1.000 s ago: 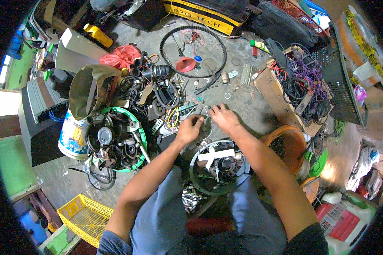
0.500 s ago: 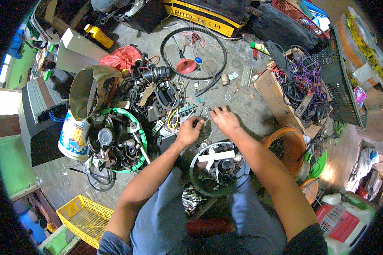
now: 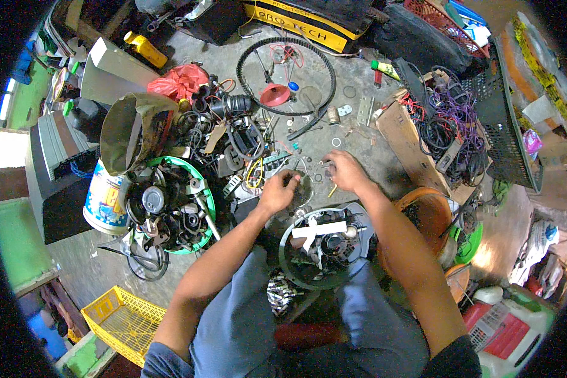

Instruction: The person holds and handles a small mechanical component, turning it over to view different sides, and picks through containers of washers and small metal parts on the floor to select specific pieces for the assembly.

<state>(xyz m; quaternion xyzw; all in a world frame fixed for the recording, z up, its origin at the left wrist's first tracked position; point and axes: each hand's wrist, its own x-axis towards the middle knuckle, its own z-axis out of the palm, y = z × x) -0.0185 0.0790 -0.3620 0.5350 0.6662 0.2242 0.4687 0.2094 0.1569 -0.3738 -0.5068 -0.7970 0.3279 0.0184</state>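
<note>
My left hand (image 3: 280,191) is low over the floor, its thumb and fingers drawn together; whatever they pinch, if anything, is too small to make out. Just right of its fingertips lies a clear round dish-like piece (image 3: 304,187). My right hand (image 3: 345,170) is a short way to the right, fingers curled down at the floor among tiny parts; what is in them is hidden. Below its fingers shows a small yellow piece (image 3: 333,189). Between my knees stands a clear round tub (image 3: 284,259) of mechanical parts, with a white strip (image 3: 319,232) lying across the top.
Left are a green-rimmed basin (image 3: 209,196) of parts, a white bucket (image 3: 101,200) and a heap of cables and hoses (image 3: 236,135). Ahead lies a toothed belt (image 3: 331,66) around a red funnel (image 3: 274,95). On the right are a cardboard box (image 3: 409,148) of wires and an orange bucket (image 3: 444,211).
My right hand has shifted slightly right and its fingers have curled more, uncovering the small yellow piece. My left hand stays nearly in place. The view has moved slightly.
</note>
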